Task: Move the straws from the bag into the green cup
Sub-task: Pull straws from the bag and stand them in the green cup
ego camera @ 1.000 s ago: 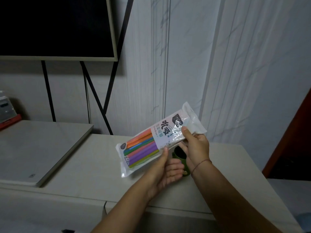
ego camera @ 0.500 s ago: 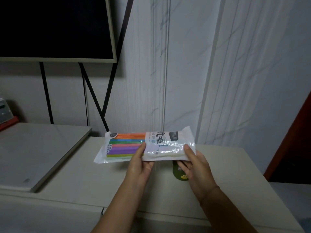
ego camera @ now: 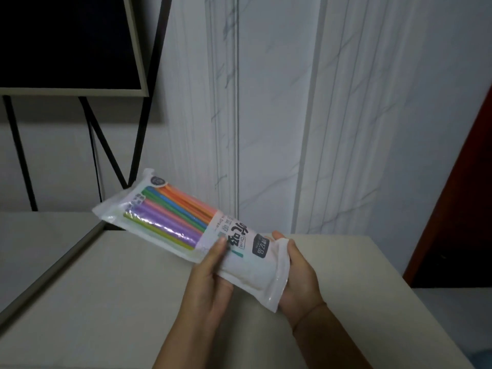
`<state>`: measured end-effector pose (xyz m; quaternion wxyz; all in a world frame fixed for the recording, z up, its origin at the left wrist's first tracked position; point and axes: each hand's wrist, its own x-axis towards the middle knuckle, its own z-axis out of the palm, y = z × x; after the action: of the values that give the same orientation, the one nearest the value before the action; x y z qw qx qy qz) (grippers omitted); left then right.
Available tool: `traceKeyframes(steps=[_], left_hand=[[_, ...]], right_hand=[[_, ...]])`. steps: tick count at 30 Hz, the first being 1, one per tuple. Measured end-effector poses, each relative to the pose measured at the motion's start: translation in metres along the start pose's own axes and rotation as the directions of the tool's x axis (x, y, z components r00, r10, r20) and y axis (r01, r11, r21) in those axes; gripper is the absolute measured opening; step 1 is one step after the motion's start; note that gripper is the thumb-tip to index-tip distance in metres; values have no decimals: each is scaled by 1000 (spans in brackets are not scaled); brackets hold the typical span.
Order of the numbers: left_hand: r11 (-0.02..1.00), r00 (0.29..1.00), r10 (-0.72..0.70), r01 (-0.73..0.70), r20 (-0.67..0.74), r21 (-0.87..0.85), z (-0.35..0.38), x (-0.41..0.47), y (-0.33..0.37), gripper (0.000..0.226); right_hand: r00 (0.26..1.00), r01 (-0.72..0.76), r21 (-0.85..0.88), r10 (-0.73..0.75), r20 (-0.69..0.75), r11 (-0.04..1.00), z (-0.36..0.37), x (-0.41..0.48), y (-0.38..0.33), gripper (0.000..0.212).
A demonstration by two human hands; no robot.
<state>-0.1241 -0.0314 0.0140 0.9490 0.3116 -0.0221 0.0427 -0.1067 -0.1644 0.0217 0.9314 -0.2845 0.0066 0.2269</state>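
Note:
A sealed white plastic bag (ego camera: 247, 262) holds several coloured straws (ego camera: 173, 217) in orange, blue, green and purple. It hangs above the cabinet top, slanting from upper left down to lower right. My left hand (ego camera: 210, 286) grips the bag near its middle, thumb on top. My right hand (ego camera: 299, 278) holds the bag's near white end from the right side, fingers curled behind it. The green cup is hidden behind the bag and my hands.
The beige cabinet top (ego camera: 106, 302) lies under my hands. A lower grey surface (ego camera: 40, 235) adjoins it on the left. A dark framed screen (ego camera: 66, 43) on black legs stands at the back left. A red door edge (ego camera: 458, 209) is at the right.
The bag has swung from lying level to slanting, its straw end now up to the left and its white end toward me. Both hands shifted with it, covering the green cup.

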Motion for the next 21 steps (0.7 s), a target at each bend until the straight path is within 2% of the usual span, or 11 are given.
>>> traceKeyframes(steps=[3, 7, 10, 12, 14, 17, 21], left_hand=[[998, 999, -1, 3, -32, 56, 12, -2, -16, 59], [996, 985, 58, -46, -161, 80, 11, 2, -13, 51], [981, 968, 157, -130, -198, 147, 8, 3, -12, 46], [949, 953, 235, -182, -190, 256, 10, 0, -14, 42], [907, 950, 283, -222, -131, 357, 14, -5, -17, 49], [871, 951, 304, -255, -52, 421, 19, -13, -21, 61], [824, 939, 342, -280, -37, 492, 17, -16, -20, 48]], right_hand=[[1000, 12, 75, -12, -4, 997, 0, 5, 2, 47], [990, 106, 3, -105, -96, 994, -8, 8, 4, 47], [980, 142, -56, -149, -130, 988, -12, 2, 6, 42], [981, 143, -53, -148, -127, 988, -9, -4, 4, 41], [992, 101, -9, -101, -72, 995, -4, -9, 2, 43], [1000, 21, 88, -21, 2, 996, 2, -13, 3, 51], [997, 81, 116, -78, -23, 990, 2, -13, 2, 54]])
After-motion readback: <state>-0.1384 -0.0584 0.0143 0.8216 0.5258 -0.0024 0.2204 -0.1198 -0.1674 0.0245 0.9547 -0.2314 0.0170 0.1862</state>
